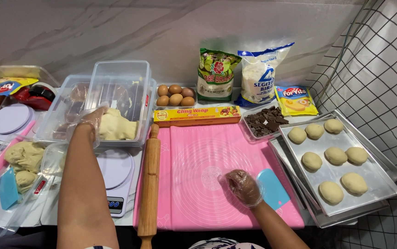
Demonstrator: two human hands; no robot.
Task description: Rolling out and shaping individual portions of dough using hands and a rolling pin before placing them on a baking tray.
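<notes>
Gloved left hand (89, 121) pinches soft lumpy dough (115, 125); right hand (243, 186), grip loosely curled, rests on smooth pink mat (207, 157).

A pink mat (207, 157) printed with faint circles, a light blue scraper (273, 188), pale yellow dough (115, 125).

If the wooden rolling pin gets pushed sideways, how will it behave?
The rolling pin is round and lies partly on the pink mat, so it would probably roll. It looks like solid wood: likely stiff, fairly heavy. Neither hand touches it.
</notes>
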